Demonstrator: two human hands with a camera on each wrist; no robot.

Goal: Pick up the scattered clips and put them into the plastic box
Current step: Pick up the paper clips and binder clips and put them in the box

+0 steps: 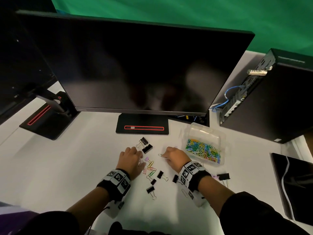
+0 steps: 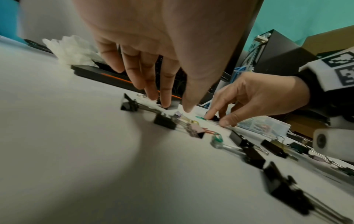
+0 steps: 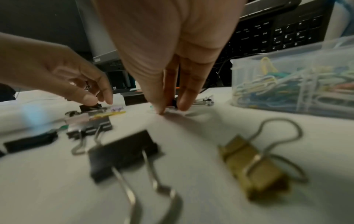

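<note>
The clear plastic box [image 1: 222, 145] stands to the right of my hands, holding a heap of coloured paper clips [image 1: 203, 150]; it shows again in the right wrist view [image 3: 232, 71]. My right hand [image 1: 163, 156] pinches a small green paper clip [image 1: 160, 155] flat on the desk, thumb against fingers [image 3: 168, 109]. My left hand [image 1: 142, 159] hovers with straight fingers pointing down, its fingertips [image 2: 166, 104] touching a black binder clip [image 1: 147, 148]. Coloured paper clips [image 1: 150, 167] and several black binder clips [image 1: 150, 189] lie between my wrists. A gold binder clip [image 3: 252, 166] lies below the right wrist.
A dark monitor [image 1: 135, 65] on its stand base [image 1: 142, 124] rises just behind the clips. A second stand [image 1: 49, 116] sits at the left, a computer tower [image 1: 271, 99] at the right, a dark flat device [image 1: 294, 184] at the desk's right edge. A keyboard [image 3: 277, 36] lies behind the box.
</note>
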